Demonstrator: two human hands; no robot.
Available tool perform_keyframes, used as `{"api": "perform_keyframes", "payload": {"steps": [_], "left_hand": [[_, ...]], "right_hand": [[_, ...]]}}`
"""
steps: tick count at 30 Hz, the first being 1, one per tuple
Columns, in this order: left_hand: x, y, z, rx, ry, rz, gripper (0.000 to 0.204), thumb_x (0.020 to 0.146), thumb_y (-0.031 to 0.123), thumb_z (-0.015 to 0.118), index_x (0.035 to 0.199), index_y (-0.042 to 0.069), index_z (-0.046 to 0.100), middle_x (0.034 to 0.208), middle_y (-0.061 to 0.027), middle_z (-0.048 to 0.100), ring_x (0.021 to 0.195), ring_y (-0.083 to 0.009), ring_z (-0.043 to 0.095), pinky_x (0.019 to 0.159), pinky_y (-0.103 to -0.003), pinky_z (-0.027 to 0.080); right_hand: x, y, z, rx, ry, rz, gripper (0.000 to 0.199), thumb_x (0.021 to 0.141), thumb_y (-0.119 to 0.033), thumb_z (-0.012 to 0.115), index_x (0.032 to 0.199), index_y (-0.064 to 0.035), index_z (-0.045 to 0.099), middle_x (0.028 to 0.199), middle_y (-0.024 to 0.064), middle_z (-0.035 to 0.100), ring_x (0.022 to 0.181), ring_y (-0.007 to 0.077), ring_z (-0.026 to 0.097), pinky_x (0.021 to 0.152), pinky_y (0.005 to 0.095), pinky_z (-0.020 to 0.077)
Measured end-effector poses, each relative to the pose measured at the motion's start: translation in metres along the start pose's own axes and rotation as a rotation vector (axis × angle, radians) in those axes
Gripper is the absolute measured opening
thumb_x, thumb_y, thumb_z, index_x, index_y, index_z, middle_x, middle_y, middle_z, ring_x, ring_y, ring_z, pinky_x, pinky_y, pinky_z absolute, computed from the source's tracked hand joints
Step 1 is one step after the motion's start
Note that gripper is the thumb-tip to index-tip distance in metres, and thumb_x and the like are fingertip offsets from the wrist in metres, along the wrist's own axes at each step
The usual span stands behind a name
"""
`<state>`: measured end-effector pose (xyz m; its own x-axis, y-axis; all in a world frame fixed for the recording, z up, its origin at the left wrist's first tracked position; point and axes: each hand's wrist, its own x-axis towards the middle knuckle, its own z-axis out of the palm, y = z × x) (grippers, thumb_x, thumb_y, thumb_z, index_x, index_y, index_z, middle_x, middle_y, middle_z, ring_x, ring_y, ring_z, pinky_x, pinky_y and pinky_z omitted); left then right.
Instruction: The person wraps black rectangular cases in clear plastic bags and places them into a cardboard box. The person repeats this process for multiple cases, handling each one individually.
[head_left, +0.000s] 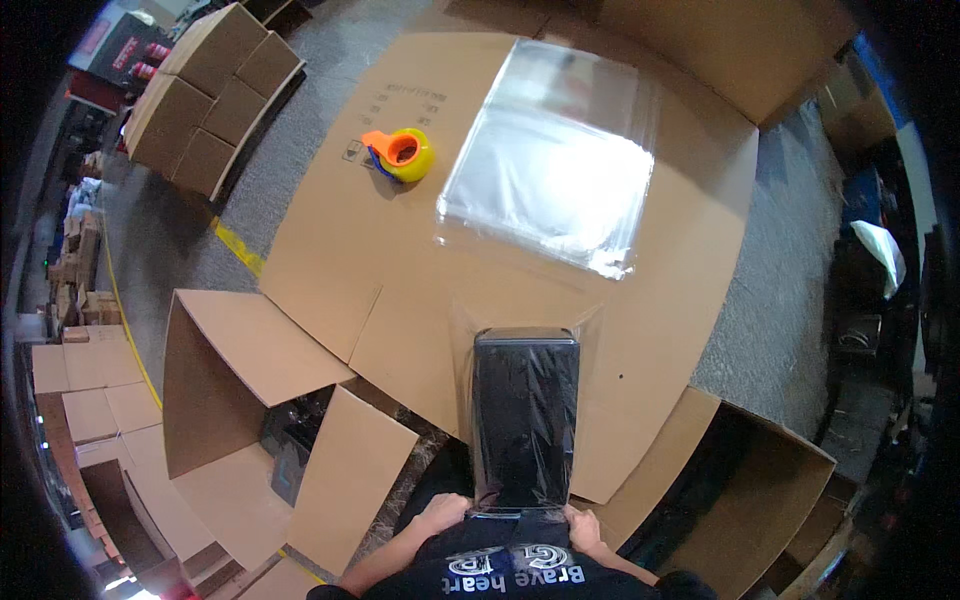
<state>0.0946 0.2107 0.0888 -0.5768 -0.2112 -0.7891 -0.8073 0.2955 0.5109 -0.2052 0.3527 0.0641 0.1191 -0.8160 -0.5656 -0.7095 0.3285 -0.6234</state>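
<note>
A long black box (525, 415) lies inside a clear plastic bag on the cardboard work surface (400, 260), its near end toward me. My left hand (443, 513) grips the near left corner of the box and bag. My right hand (583, 527) grips the near right corner. Farther away, a stack of clear plastic bags (555, 160) lies flat on the cardboard. A yellow and orange tape dispenser (402, 154) sits to the left of that stack.
An open cardboard carton (215, 385) with dark items inside stands at my left. Another open carton (745, 480) stands at my right. Stacked closed cartons (215, 95) sit far left on the grey floor, near a yellow floor line (240, 248).
</note>
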Motion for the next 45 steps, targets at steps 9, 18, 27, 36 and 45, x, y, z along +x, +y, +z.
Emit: {"api": "perform_keyframes", "payload": {"steps": [9,18,27,36,45], "left_hand": [[0.023,-0.001,-0.028,-0.65,0.663,-0.058,0.037,0.09,0.011,0.05,0.128,0.006,0.05,0.1,-0.0218,0.064,0.09,-0.0326,0.065,0.078,-0.04,0.05],[0.008,-0.07,-0.038,-0.96,0.621,-0.212,0.016,0.084,0.017,0.069,0.082,0.001,0.065,0.072,-0.0085,0.07,0.062,-0.0113,0.067,0.056,-0.025,0.051],[0.002,-0.091,-0.037,-0.459,0.624,-0.105,0.02,0.084,0.022,0.065,0.081,0.003,0.07,0.073,-0.0103,0.07,0.066,-0.015,0.067,0.062,-0.03,0.052],[0.007,-0.089,-0.049,-0.502,0.451,-0.203,0.029,0.083,0.033,0.062,0.078,0.006,0.072,0.075,-0.0184,0.067,0.074,-0.03,0.068,0.071,-0.041,0.052],[-0.001,-0.102,-0.032,-0.651,0.473,-0.097,0.03,0.087,0.029,0.062,0.078,0.002,0.069,0.064,-0.0033,0.065,0.052,-0.0071,0.053,0.05,-0.025,0.044]], "right_hand": [[0.058,-0.04,-0.022,0.201,0.42,-0.007,0.012,0.081,-0.003,0.054,0.091,-0.0005,0.062,0.08,0.0208,0.061,0.075,0.0402,0.059,0.068,0.0454,0.0473],[0.032,-0.095,-0.037,-0.158,0.568,0.362,0.015,0.076,-0.017,0.073,0.075,-0.0052,0.064,0.072,0.0128,0.066,0.068,0.0304,0.064,0.063,0.0392,0.0505],[0.136,-0.216,0.088,0.062,0.578,-0.244,0.026,0.065,-0.008,0.077,0.081,-0.0063,0.058,0.076,0.0074,0.061,0.074,0.0259,0.059,0.066,0.0368,0.0489],[0.129,-0.223,0.119,0.123,0.717,-0.289,0.022,0.07,0.001,0.071,0.084,-0.0033,0.055,0.078,0.0118,0.058,0.075,0.0298,0.057,0.067,0.0382,0.0482],[-0.19,-0.089,0.219,-0.056,0.238,0.473,0.031,0.082,-0.013,0.058,0.11,-0.0002,0.051,0.096,0.0249,0.054,0.101,0.043,0.049,0.087,0.0484,0.0412]]}}
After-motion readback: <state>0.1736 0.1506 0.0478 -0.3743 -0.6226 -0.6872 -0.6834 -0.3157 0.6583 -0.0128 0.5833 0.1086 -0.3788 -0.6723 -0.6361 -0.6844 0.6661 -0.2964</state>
